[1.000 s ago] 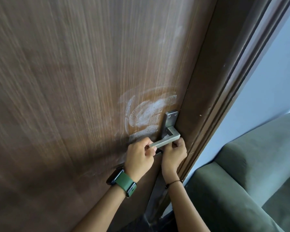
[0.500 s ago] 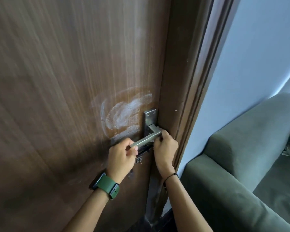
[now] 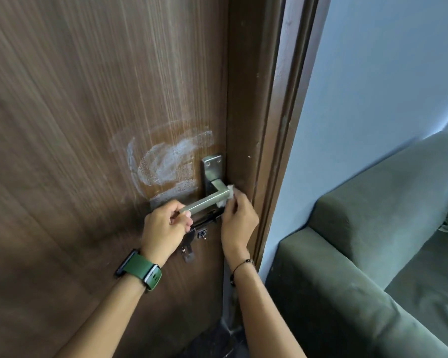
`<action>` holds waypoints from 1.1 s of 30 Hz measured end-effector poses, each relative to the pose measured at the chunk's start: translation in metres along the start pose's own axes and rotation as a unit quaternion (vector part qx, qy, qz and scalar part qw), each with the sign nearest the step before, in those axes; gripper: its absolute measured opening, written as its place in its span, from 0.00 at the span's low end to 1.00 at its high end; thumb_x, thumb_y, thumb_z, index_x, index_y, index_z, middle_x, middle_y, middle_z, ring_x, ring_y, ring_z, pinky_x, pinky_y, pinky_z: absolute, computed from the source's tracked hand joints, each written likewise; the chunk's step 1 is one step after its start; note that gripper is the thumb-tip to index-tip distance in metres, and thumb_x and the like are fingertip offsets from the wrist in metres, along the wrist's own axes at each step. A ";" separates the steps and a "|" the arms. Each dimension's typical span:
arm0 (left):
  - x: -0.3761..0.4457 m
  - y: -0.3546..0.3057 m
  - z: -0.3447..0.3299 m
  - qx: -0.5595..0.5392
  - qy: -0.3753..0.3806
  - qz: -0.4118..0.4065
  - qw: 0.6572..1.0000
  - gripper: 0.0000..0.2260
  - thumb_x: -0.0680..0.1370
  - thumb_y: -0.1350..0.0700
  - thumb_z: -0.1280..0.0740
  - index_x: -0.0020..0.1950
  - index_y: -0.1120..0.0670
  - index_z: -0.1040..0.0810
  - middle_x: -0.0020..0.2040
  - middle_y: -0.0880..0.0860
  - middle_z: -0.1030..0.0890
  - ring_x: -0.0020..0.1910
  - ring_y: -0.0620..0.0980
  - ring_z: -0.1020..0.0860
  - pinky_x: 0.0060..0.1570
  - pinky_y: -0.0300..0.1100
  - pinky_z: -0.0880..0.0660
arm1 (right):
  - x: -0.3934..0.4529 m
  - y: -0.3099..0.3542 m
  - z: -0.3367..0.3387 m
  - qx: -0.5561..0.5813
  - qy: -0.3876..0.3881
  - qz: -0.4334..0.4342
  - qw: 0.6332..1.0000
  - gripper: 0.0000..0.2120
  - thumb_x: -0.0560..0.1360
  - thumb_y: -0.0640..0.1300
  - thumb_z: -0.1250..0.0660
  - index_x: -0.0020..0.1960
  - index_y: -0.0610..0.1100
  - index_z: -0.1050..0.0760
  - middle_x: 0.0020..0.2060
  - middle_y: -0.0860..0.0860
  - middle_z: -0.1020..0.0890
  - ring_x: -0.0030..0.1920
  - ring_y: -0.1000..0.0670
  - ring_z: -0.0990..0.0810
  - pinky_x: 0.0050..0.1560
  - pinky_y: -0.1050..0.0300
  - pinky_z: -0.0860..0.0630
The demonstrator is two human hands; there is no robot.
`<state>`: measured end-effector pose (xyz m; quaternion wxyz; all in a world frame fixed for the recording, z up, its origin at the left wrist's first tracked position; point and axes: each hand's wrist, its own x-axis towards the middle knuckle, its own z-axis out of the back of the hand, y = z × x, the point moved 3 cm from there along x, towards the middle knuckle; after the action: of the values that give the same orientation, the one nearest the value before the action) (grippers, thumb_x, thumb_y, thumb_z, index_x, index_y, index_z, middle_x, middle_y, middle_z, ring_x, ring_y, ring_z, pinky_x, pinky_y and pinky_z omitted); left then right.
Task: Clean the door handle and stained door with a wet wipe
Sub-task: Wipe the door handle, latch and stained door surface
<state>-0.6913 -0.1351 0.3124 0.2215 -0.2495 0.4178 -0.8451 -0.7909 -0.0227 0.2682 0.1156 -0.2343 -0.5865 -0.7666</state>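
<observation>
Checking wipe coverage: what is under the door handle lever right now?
Under the door handle, the right hand presses a white wet wipe near the bend; a dark latch sits lower. The left hand covers the lever's free end, and most of the wipe is hidden.

You get soft daylight from the right; the door (image 3: 88, 125) streaks with motion blur (worst leftward), and the wide lens bends the frame (image 3: 290, 125).

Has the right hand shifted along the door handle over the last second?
Yes. The right hand with the wipe slid up from under the handle to its bend, nearer the metal plate.
</observation>
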 end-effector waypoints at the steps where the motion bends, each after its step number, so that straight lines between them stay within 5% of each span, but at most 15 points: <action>1: 0.000 -0.001 0.000 0.001 -0.004 0.003 1.000 0.07 0.76 0.63 0.36 0.39 0.58 0.22 0.33 0.53 0.18 0.33 0.50 0.19 0.42 0.51 0.20 | 0.005 0.003 -0.001 -0.004 -0.004 0.015 1.000 0.10 0.77 0.37 0.36 0.56 0.40 0.21 0.45 0.46 0.15 0.44 0.51 0.19 0.47 0.66 0.27; 6: -0.002 -0.003 -0.002 0.005 -0.016 0.018 1.000 0.06 0.76 0.63 0.36 0.40 0.59 0.22 0.33 0.53 0.17 0.33 0.50 0.19 0.41 0.49 0.19 | 0.003 -0.003 -0.014 -0.049 0.080 0.065 0.993 0.07 0.76 0.34 0.36 0.51 0.34 0.22 0.43 0.40 0.17 0.41 0.42 0.18 0.44 0.52 0.21; 12: -0.004 -0.006 -0.003 0.008 -0.028 0.029 0.999 0.06 0.76 0.63 0.36 0.40 0.58 0.22 0.33 0.53 0.17 0.33 0.50 0.19 0.42 0.50 0.20 | 0.008 -0.005 -0.013 -0.002 0.046 0.033 0.998 0.05 0.76 0.34 0.36 0.49 0.37 0.23 0.37 0.45 0.18 0.35 0.53 0.23 0.35 0.62 0.30; 14: -0.005 -0.006 -0.004 0.010 -0.034 0.031 0.999 0.07 0.76 0.63 0.36 0.39 0.58 0.22 0.33 0.53 0.17 0.33 0.50 0.19 0.41 0.49 0.20 | 0.008 -0.005 -0.017 0.005 0.049 0.019 0.999 0.07 0.75 0.32 0.37 0.52 0.36 0.24 0.40 0.43 0.18 0.38 0.49 0.21 0.39 0.62 0.29; 19: -0.005 -0.007 -0.005 0.021 -0.044 0.028 0.998 0.06 0.75 0.63 0.36 0.39 0.59 0.23 0.33 0.54 0.17 0.33 0.51 0.19 0.41 0.48 0.20 | -0.004 -0.009 -0.031 0.053 0.089 -0.049 0.993 0.06 0.76 0.33 0.38 0.52 0.34 0.27 0.42 0.39 0.19 0.41 0.42 0.19 0.43 0.46 0.21; 23: -0.006 -0.006 -0.006 0.022 -0.044 0.029 0.998 0.07 0.75 0.63 0.36 0.38 0.57 0.23 0.33 0.54 0.17 0.33 0.51 0.19 0.41 0.49 0.20 | -0.002 -0.014 -0.024 0.072 0.058 -0.061 0.994 0.07 0.75 0.35 0.36 0.43 0.45 0.28 0.34 0.52 0.21 0.31 0.58 0.22 0.30 0.67 0.27; 29: -0.006 -0.005 -0.006 0.016 -0.046 0.028 0.998 0.06 0.75 0.63 0.36 0.40 0.59 0.22 0.33 0.52 0.18 0.32 0.49 0.19 0.41 0.48 0.20 | -0.007 -0.008 -0.034 0.079 0.073 -0.073 0.992 0.03 0.76 0.33 0.38 0.48 0.38 0.27 0.40 0.45 0.19 0.39 0.47 0.19 0.41 0.53 0.21; 33: -0.007 -0.003 -0.006 0.007 -0.044 0.019 0.999 0.08 0.76 0.62 0.36 0.37 0.55 0.24 0.33 0.54 0.17 0.33 0.51 0.19 0.40 0.50 0.21 | -0.002 -0.018 -0.026 0.066 0.073 -0.062 0.993 0.11 0.75 0.33 0.36 0.39 0.47 0.30 0.29 0.53 0.22 0.30 0.58 0.21 0.30 0.72 0.30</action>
<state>-0.6900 -0.1261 0.3106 0.2572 -0.2766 0.4067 -0.8318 -0.8033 -0.0422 0.2468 0.1257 -0.1331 -0.6396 -0.7466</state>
